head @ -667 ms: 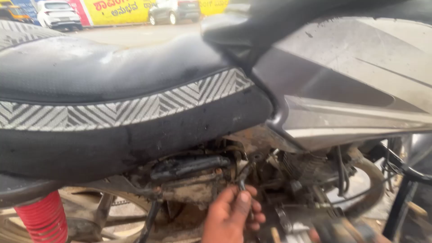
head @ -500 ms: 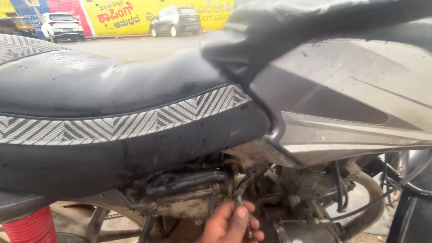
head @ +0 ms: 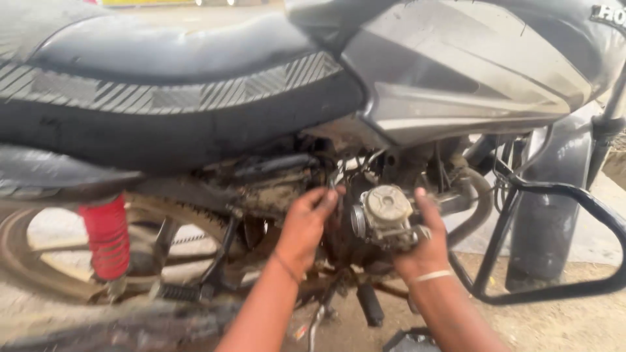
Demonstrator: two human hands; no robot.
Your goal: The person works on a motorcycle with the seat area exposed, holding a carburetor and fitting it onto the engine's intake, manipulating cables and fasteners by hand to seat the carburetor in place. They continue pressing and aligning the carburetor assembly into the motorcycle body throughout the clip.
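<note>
Your hands work under the motorcycle's seat (head: pixel 163 85) and grey fuel tank (head: pixel 469 72). Your right hand (head: pixel 427 244) cups a metal carburetor (head: pixel 385 215) from its right side and below, the thumb up along its edge; the part sits just in front of the engine bay, between both hands. Your left hand (head: pixel 306 225) is just left of it, fingertips pinched narrowly on a thin cable or hose end at the grimy frame; what exactly it grips you cannot tell. Sandy ground lies below. A red shock spring (head: pixel 104 234) stands at the rear wheel, and a black crash guard (head: pixel 554 241) loops at right.
</note>
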